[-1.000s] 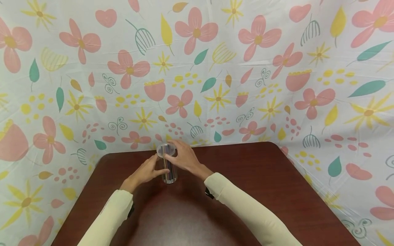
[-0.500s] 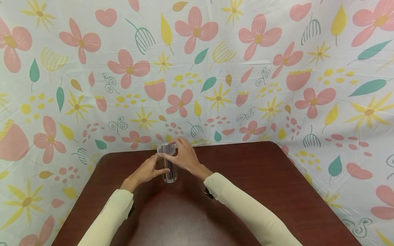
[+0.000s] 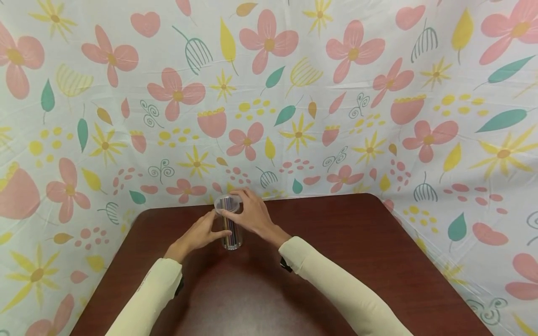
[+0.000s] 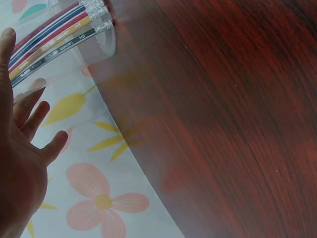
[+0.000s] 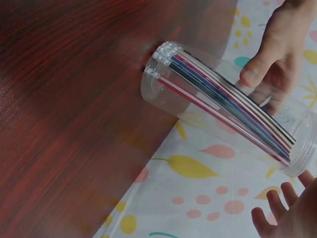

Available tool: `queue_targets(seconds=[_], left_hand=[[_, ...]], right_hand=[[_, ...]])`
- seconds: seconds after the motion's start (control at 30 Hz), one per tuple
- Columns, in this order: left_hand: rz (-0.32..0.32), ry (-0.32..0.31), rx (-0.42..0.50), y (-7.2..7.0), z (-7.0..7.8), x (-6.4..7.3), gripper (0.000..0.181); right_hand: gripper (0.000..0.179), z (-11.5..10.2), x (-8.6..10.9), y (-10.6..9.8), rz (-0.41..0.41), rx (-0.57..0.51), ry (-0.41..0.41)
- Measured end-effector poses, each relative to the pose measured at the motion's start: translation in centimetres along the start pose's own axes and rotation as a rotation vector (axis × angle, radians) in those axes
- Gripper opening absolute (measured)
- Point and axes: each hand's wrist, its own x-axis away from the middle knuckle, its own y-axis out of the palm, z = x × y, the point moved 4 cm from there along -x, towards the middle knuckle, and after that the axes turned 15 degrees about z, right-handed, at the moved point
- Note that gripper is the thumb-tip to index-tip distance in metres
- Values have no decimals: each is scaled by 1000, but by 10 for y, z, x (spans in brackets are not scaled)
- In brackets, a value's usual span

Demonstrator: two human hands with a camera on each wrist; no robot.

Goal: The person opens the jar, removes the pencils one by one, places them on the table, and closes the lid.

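Pencils point(image 5: 225, 101): inside jar point(image 3: 235, 229), near tabletop's point(image 3: 328, 224) far edge.
Lid point(image 3: 227, 204): seemingly on (tightness unclear).
Left hand point(image 3: 201, 233): grasping jar, unreleased.
Right hand point(image 3: 253, 214): gripping lid, unreleased.

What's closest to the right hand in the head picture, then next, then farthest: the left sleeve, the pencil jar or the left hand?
From the right hand:
1. Pencil jar: closest, its top is right at that hand.
2. Left hand: next, on the jar's left side.
3. Left sleeve: farthest, toward the picture's bottom left.
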Motion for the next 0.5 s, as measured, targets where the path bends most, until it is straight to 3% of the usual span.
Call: queue_targets(seconds=[0.23,0.5], left_hand=[[-2,-5,-13,1,0,0,91],[2,-3,-15,2,0,0,94]], right_hand=[[64,0,0,-3,89,28,-36],[62,-2,0,1,21,3,-52]])
